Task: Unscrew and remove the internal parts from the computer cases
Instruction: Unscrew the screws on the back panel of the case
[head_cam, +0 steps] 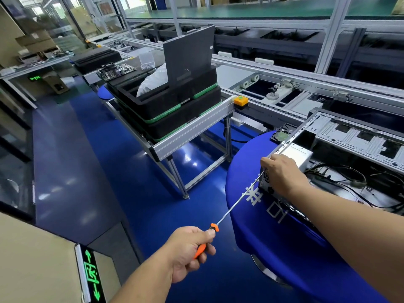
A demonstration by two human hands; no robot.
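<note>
At five o'clock, on the blue-covered table point(273, 232), lies the open computer case point(341, 154), cables loose inside. Its near corner is gripped by the right hand point(282, 173), fingers curled over the rim. Toward seven o'clock the left hand point(188, 250) holds a long screwdriver point(231, 208) (orange handle), shaft tip reaching the case's rear panel. Stacked black trays point(175, 106) sit at eleven o'clock.

An electronics assembly plant: a roller conveyor point(273, 106), aluminium racks point(332, 36), stacked black trays point(175, 110), glossy blue floor point(109, 171).
</note>
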